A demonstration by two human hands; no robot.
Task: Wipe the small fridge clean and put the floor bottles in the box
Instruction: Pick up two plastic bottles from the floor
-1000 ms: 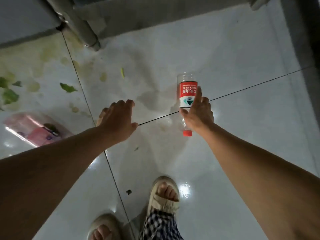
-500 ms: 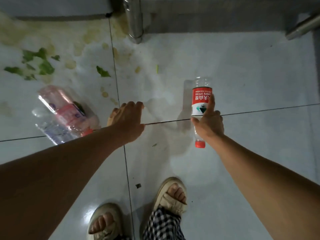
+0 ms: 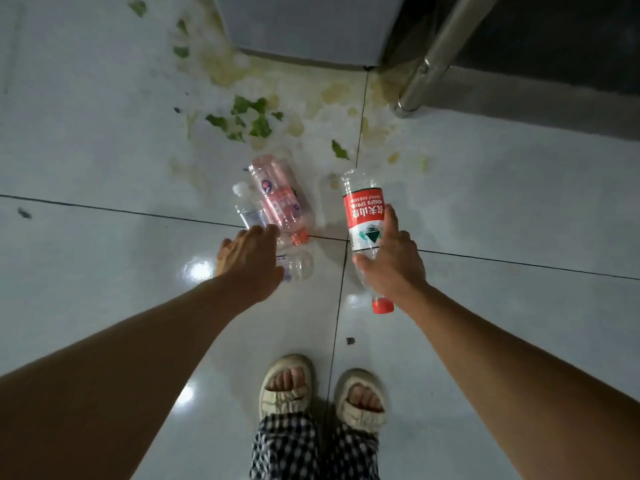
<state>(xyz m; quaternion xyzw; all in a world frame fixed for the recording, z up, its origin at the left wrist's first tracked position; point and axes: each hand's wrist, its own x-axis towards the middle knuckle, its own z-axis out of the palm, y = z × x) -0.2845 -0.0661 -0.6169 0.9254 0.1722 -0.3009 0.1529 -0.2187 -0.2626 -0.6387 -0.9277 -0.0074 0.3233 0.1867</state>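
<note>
My right hand grips a clear plastic bottle with a red label, held above the floor with its red cap pointing toward me. Two more bottles lie side by side on the white tiles: a pink-labelled bottle with an orange cap and a clear bottle with a pale label. My left hand reaches down over their near ends with loosely bent fingers that hold nothing. The small fridge's grey base stands at the top centre.
Green leaf scraps and yellowish stains are spread over the tiles in front of the fridge. A metal table leg stands at the top right beside a dark panel. My sandalled feet are at the bottom centre.
The view has swung left, bringing the two floor bottles to the centre. My left hand has reached over to them. My right hand still carries the red-labelled bottle.
</note>
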